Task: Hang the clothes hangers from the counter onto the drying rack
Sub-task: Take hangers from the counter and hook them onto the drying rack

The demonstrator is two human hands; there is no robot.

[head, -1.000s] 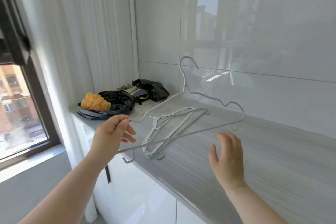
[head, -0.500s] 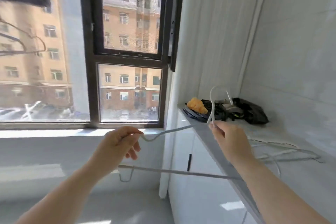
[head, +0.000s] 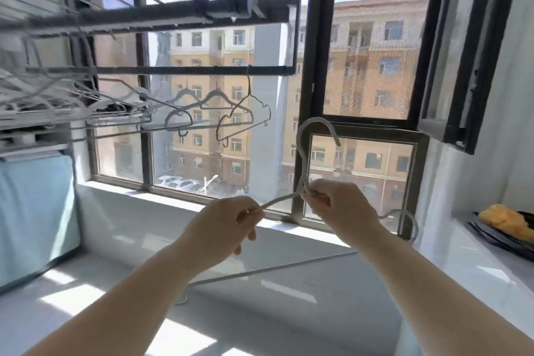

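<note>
The window (head: 312, 66) takes up most of the view, its dark frame cut off at the top and right. The drying rack (head: 185, 13) spreads across the upper left and runs out of frame on the left, where its bars and a crowd of light hangers blur into one another (how many cannot be told). Clearer against the glass, a few dark hangers (head: 249, 89) hang from the rack's lower bar. Only a strip of the counter (head: 476, 254) shows at the right edge, with a black bag (head: 497, 237) and an orange lump (head: 502, 221) on it, both cropped.

The pale hanger (head: 302, 159) is held in mid-air at centre frame, below and right of the rack and touching neither it nor the counter. Its hook stands upright against the window. The left hand (head: 219, 228) pinches the left shoulder wire between thumb and curled fingers. The right hand (head: 341, 208) has its fingers curled round the wire just under the neck, hiding the right shoulder there. The forearms cover parts of the bottom bar.

Since half a second ago the view has swung up and left: the rack has come fully into sight, the counter has shrunk to that strip, and the hangers lying on it have gone out of frame. Both hands keep their grips, and the hanger now sits higher against the window.
</note>
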